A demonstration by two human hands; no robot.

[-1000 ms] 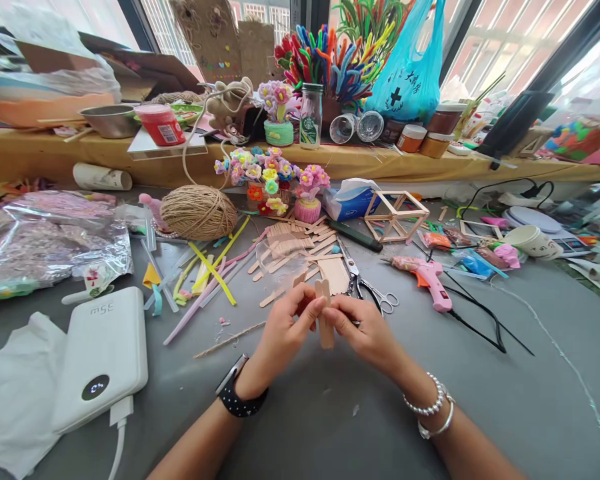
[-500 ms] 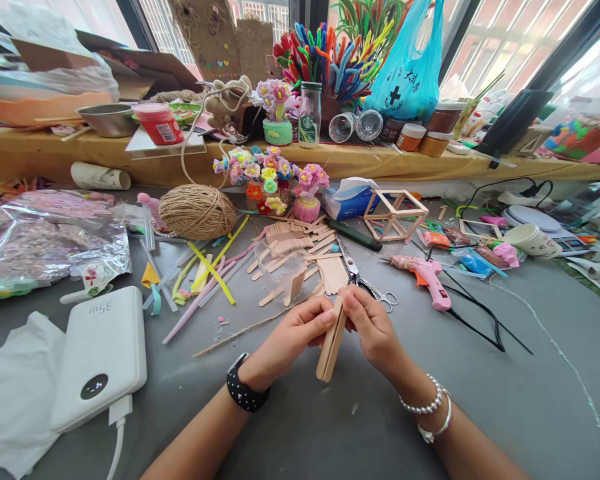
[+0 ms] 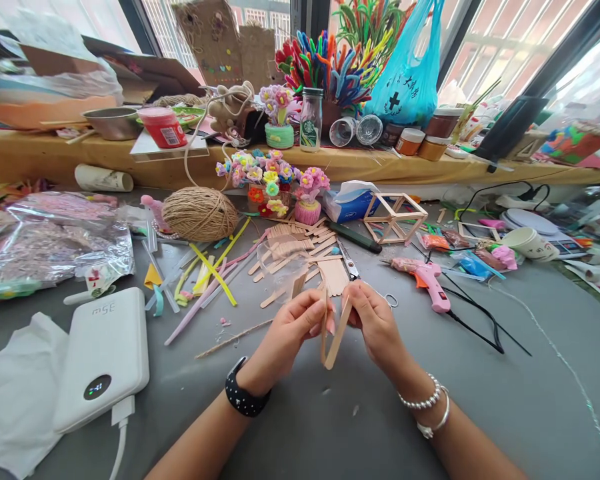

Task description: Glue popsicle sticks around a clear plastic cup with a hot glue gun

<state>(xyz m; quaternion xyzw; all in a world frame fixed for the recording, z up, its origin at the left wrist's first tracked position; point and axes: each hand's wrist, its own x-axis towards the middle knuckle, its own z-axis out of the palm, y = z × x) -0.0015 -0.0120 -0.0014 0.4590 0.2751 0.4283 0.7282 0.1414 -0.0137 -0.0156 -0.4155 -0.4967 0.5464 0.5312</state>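
My left hand [image 3: 294, 328] pinches a wooden craft stick, seen nearly edge-on, between thumb and fingers. Another craft stick [image 3: 337, 340] slants down from the pinch of my right hand [image 3: 375, 323]. The sticks' lower ends come close together and their tops spread apart in a V; whether they touch I cannot tell. Just beyond my hands lies a loose pile of craft sticks [image 3: 333, 275], partly covered by a clear plastic piece. Scissors [image 3: 349, 261] lie behind my right hand, their handles mostly hidden by it.
A pink glue gun [image 3: 429, 283] with its black cord lies to the right. Behind it stands a stick-built cube frame [image 3: 395, 217]. To the left are a twine ball [image 3: 200, 213], yellow strips [image 3: 215, 270] and a white power bank [image 3: 105, 360]. A crowded shelf [image 3: 180, 167] runs along the back.
The two craft sticks were held side by side, almost together. Now their upper parts are spread apart, one in each hand, and both hands sit slightly differently.
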